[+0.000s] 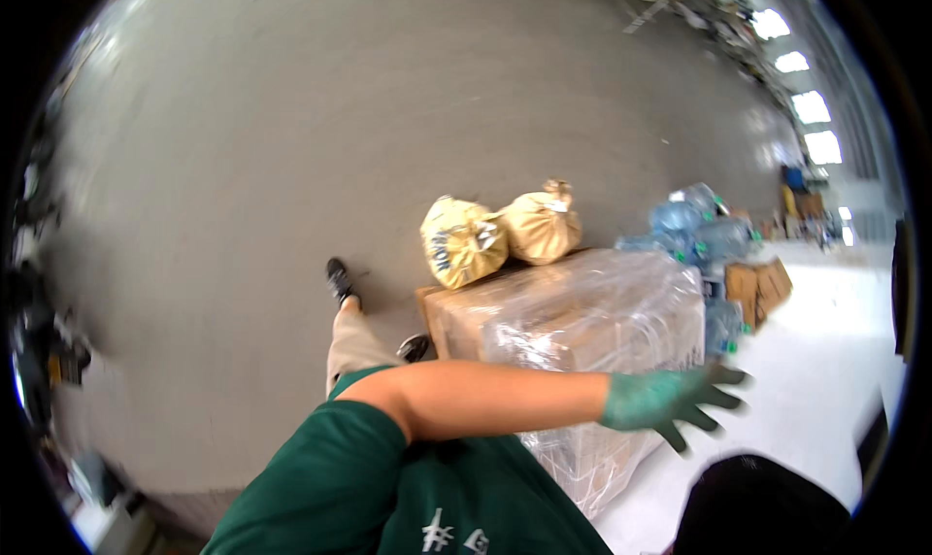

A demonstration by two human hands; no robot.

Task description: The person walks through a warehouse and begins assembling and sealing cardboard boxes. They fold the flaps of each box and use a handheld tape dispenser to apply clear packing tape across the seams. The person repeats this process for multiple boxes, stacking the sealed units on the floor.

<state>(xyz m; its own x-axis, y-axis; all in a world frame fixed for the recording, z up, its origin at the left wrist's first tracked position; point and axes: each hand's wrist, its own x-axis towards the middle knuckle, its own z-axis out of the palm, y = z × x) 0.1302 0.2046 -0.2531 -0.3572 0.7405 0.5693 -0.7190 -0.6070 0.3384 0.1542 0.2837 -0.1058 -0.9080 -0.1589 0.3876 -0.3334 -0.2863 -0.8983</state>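
Note:
My left arm reaches across my body to the right. My left hand wears a green glove with darker fingertips, its fingers spread with nothing in them. It hovers over the right side of a stack of cardboard boxes wrapped in clear plastic film; whether it touches the film, I cannot tell. At the far edge of the stack sit two tied yellowish cloth sacks, one with dark lettering and a plainer one. My right hand is out of view.
Large bluish plastic bottles stand beyond the stack at right, beside an opened cardboard box. A white surface spreads right of the stack. A dark rounded shape fills the lower right. Grey floor extends ahead and left, with clutter along both sides.

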